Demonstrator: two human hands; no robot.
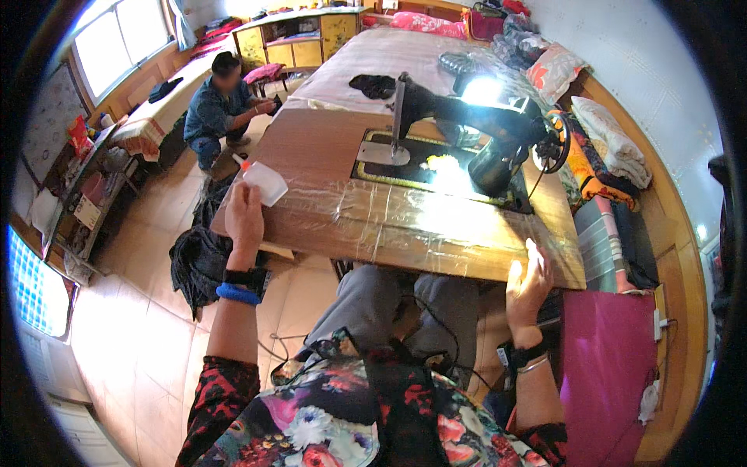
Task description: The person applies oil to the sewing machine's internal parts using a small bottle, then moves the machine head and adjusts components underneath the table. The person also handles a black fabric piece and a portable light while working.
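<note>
At the left end of a wooden sewing table, my left hand is closed on a small translucent white squeeze bottle with a red nozzle. The bottle is tilted, its nozzle toward the far left. My right hand lies open at the table's near right edge, fingers stretched upward and holding nothing. Between and beyond my hands stands a black sewing machine with a handwheel at its right. Bright glare hides part of its bed. Clear tape covers the table's front strip.
Black cloth hangs below the table's left end. Another person crouches at the far left, hands together on something dark. A bed adjoins the table's far side. Folded bedding lies along the right wall. Cords run near my legs.
</note>
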